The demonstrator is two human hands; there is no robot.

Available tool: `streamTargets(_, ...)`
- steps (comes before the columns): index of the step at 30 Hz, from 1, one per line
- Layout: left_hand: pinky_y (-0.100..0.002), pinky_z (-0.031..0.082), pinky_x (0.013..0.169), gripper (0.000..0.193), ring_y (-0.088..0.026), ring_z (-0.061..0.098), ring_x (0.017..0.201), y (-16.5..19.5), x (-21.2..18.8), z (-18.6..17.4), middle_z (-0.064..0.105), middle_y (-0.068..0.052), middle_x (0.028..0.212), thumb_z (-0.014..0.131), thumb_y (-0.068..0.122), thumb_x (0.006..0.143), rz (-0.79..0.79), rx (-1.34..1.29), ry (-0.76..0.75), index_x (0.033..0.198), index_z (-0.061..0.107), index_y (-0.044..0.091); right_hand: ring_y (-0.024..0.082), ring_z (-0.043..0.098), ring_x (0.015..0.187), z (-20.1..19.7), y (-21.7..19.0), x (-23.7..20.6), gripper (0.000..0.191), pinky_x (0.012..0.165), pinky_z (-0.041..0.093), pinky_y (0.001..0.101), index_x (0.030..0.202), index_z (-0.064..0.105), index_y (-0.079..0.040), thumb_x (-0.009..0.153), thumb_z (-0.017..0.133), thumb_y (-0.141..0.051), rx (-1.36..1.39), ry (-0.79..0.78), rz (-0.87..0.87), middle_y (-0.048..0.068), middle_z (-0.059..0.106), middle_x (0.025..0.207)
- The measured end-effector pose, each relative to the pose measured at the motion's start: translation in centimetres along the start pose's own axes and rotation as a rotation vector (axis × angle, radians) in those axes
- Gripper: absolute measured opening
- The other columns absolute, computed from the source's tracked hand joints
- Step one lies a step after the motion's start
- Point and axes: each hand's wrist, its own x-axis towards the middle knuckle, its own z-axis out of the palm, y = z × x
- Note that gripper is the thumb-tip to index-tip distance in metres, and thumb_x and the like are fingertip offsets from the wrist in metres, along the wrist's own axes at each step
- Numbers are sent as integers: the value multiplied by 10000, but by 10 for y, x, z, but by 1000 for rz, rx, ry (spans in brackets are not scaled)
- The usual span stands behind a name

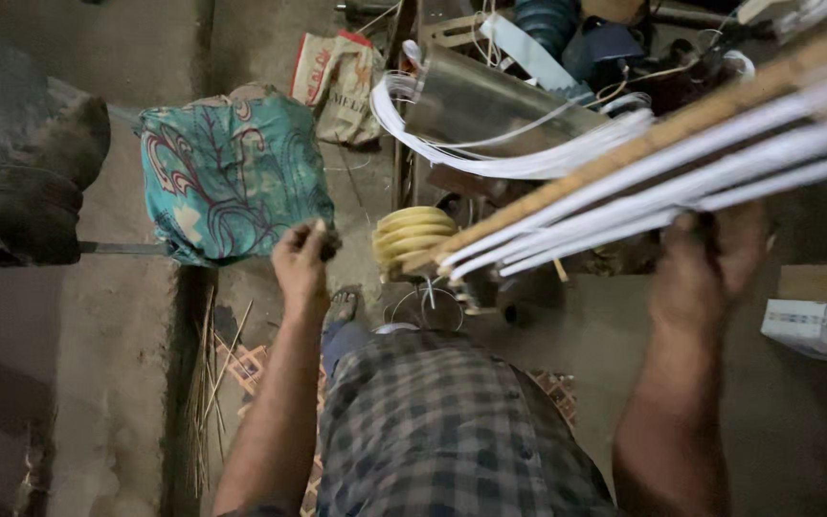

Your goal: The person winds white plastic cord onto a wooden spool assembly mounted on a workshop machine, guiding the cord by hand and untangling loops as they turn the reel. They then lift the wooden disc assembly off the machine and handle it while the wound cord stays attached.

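My right hand [710, 263] is raised and closed around a bundle of long white rods [681, 172] with one tan wooden stick [643, 139] on top; the bundle runs from the upper right down toward the middle. My left hand [303, 258] is held out in front with fingers closed on a small dark object that I cannot identify. Just right of it sits a yellow coil [412, 235] at the low end of the bundle. I look straight down on my checked shirt [452, 431] and one foot in a sandal [342, 306].
A teal patterned cloth bundle [232, 172] lies on the floor at left. A printed sack [337, 81], a metal sheet with looped white strips [490, 110] and cluttered machinery stand ahead. White boxes [820, 325] sit at right. Thin sticks [212, 383] lean along a ledge.
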Motion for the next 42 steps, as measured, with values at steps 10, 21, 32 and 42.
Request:
streamTargets(10,-287,534,680,222,-129,645,720,-24,66,-40,709,-59,819,704,204,971,-180,274,-114,989,703,-18,169,641,1176,-19,45,-21,250,1063,537,337,1361,652,-80,1122,606,-137,118,300,394,34,684,1300)
streamTargets(21,-290,511,670,294,-118,617,723,-5,159,-29,702,-70,807,714,243,972,-152,360,-281,953,712,-51,228,629,1316,-70,118,-53,364,1219,508,453,1348,659,-134,1090,581,-378,264,599,656,50,678,1357)
streamTargets(32,-367,536,687,311,-189,672,665,10,259,3,715,-177,775,738,292,893,72,791,-376,956,762,-12,293,480,1510,-20,116,-61,653,1239,392,533,1616,445,-152,1082,493,-525,209,380,691,75,482,1650)
streamTargets(42,-384,576,756,319,-245,759,785,-54,274,27,776,-169,883,729,313,890,-104,866,-606,1030,774,30,340,478,1455,-38,140,-91,560,1179,404,587,1595,436,-86,1176,424,-456,485,526,662,153,500,1609)
